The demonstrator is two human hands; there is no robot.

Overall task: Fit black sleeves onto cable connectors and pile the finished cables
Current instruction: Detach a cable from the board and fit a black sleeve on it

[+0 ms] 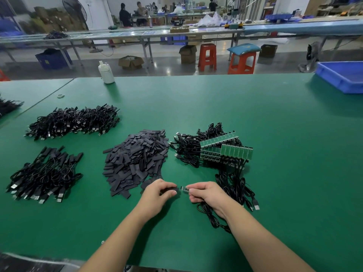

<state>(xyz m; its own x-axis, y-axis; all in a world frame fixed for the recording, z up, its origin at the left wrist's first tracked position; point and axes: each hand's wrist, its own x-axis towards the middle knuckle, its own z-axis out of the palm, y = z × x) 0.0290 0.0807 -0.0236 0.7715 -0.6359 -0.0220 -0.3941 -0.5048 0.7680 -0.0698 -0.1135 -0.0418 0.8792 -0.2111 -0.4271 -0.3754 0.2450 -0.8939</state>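
Note:
My left hand (157,193) pinches a flat black sleeve (170,191) just above the green table. My right hand (206,193) grips a cable by its small green connector board (185,189), whose tip points at the sleeve's open end, a small gap apart. That cable (211,216) trails under my right wrist. A heap of loose black sleeves (135,160) lies behind my left hand. Bare cables with green boards (216,150) are stacked behind my right hand. Two piles of sleeved cables lie at the left, one near (45,175) and one far (74,121).
A white bottle (106,72) stands at the table's far edge. A blue tray (341,75) sits at the far right corner. More black cables (7,106) poke in at the left edge. Stools, benches and seated people fill the room beyond.

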